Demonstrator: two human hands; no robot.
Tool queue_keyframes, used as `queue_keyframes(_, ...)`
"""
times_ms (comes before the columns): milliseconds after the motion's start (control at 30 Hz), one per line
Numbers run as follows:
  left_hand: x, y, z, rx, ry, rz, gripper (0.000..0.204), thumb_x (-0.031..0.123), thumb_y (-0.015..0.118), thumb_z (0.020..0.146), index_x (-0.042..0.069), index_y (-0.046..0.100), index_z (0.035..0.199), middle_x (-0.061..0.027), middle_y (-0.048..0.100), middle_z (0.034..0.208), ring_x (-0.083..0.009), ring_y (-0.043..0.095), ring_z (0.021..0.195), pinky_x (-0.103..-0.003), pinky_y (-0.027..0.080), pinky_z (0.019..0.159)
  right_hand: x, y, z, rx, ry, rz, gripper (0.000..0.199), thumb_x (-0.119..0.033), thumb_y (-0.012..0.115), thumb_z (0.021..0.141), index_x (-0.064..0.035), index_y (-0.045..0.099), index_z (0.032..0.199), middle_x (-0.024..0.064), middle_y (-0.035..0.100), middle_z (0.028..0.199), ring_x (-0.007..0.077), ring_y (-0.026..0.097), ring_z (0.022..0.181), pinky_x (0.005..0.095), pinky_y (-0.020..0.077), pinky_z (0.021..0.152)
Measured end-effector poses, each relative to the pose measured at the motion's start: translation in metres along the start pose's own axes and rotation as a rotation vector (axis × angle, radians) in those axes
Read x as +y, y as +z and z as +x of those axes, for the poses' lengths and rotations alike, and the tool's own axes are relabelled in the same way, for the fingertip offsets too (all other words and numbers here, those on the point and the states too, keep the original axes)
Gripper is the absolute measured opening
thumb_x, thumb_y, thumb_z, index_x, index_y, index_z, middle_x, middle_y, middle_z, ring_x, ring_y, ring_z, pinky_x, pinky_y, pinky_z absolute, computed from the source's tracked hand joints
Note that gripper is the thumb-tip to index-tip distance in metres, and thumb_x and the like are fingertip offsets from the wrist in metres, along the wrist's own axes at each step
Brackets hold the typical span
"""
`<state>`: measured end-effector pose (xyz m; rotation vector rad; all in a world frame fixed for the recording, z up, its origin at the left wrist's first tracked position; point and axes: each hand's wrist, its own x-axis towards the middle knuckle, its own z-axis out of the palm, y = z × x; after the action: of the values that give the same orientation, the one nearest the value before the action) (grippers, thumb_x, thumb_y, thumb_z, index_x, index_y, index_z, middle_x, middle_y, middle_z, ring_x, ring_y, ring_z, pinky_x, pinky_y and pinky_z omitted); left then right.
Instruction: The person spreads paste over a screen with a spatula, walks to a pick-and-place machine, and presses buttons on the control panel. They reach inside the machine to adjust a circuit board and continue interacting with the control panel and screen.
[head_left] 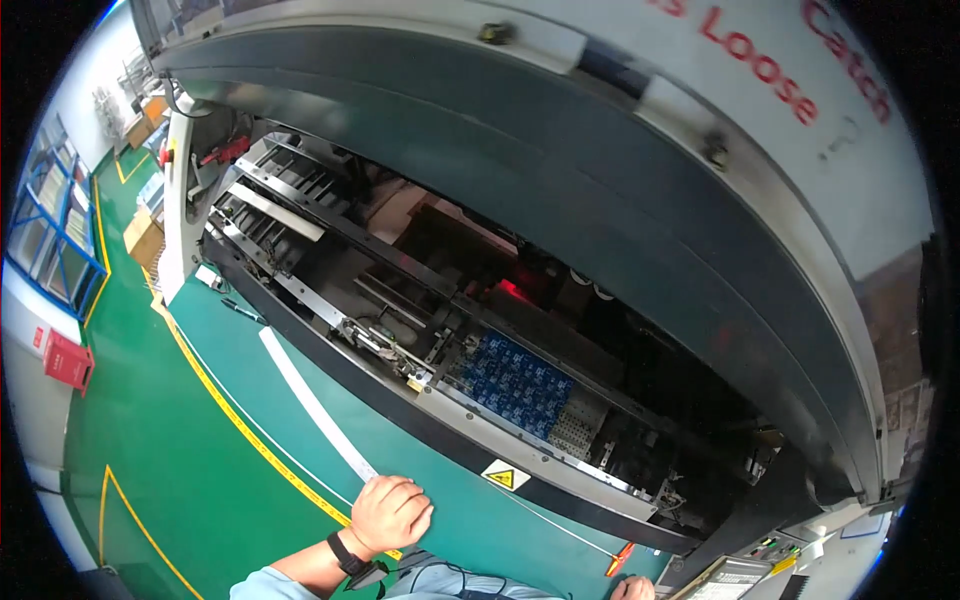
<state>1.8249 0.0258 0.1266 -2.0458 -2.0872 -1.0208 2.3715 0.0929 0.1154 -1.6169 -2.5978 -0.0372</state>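
Note:
My left hand [390,512], with a black watch at the wrist and a light blue sleeve, is curled around the near end of a long white strip [310,400]. The strip lies along the teal front ledge [450,500] of an open machine. Only the knuckles of my right hand [634,589] show at the bottom edge, near the ledge's front. Whether it holds anything is hidden. Inside the machine, a blue circuit board panel [515,385] sits on the metal conveyor rails [300,235], beyond my left hand.
The machine's grey hood [620,190] is raised overhead. A yellow warning label [503,476] is on the front rail, and a dark pen [242,311] lies on the ledge. A control panel [760,560] is at the lower right. Green floor with yellow lines [150,440], a red box [68,360] and cartons [145,235] lie left.

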Motion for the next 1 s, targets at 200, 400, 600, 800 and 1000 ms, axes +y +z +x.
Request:
queue_keyframes(200,-0.003,-0.001,0.0,-0.009,0.026,-0.021,0.019,0.02,0.084,0.076,0.014,0.074,0.091,-0.0026,0.069,0.098,-0.0248,0.068,0.095,-0.041,0.054,0.08,0.002,0.0,-0.002,-0.104,0.023,-0.077,0.013,-0.018,0.068,0.094,-0.0055,0.067,0.098,0.0173,0.063,0.088,0.0408,0.063,0.082,0.053,0.0513,0.072)
queue_keyframes(400,-0.005,0.0,-0.001,-0.017,0.018,-0.021,0.017,0.022,0.084,0.077,0.015,0.074,0.089,-0.0019,0.068,0.098,-0.0239,0.067,0.095,-0.04,0.054,0.08,-0.008,-0.004,0.005,-0.206,0.144,-0.101,0.015,-0.018,0.067,0.095,-0.0033,0.068,0.099,0.0196,0.065,0.09,0.043,0.064,0.084,0.0535,0.0514,0.073)
queue_keyframes(600,-0.006,0.0,0.001,-0.03,0.024,-0.027,0.017,0.023,0.084,0.077,0.015,0.074,0.089,-0.0015,0.068,0.098,-0.0233,0.067,0.095,-0.04,0.054,0.081,-0.011,-0.006,0.006,-0.191,0.142,-0.081,0.017,-0.018,0.066,0.095,-0.0022,0.068,0.1,0.0207,0.065,0.09,0.0439,0.064,0.085,0.0541,0.0514,0.074)
queue_keyframes(800,-0.006,-0.001,0.001,-0.037,0.021,-0.033,0.017,0.022,0.084,0.077,0.015,0.074,0.089,-0.0016,0.068,0.098,-0.0238,0.067,0.095,-0.041,0.053,0.082,-0.01,-0.006,0.004,-0.2,0.148,-0.076,0.017,-0.017,0.066,0.094,-0.0016,0.068,0.102,0.021,0.065,0.088,0.0441,0.064,0.083,0.0548,0.0515,0.074)
queue_keyframes(1000,-0.003,-0.002,0.004,-0.047,0.019,-0.037,0.013,0.022,0.081,0.081,0.015,0.073,0.087,-0.0006,0.068,0.095,-0.0223,0.067,0.095,-0.038,0.052,0.083,-0.009,-0.006,0.004,-0.193,0.11,-0.1,0.015,-0.016,0.067,0.093,-0.0026,0.067,0.101,0.0199,0.065,0.087,0.0434,0.063,0.082,0.0544,0.0514,0.072)
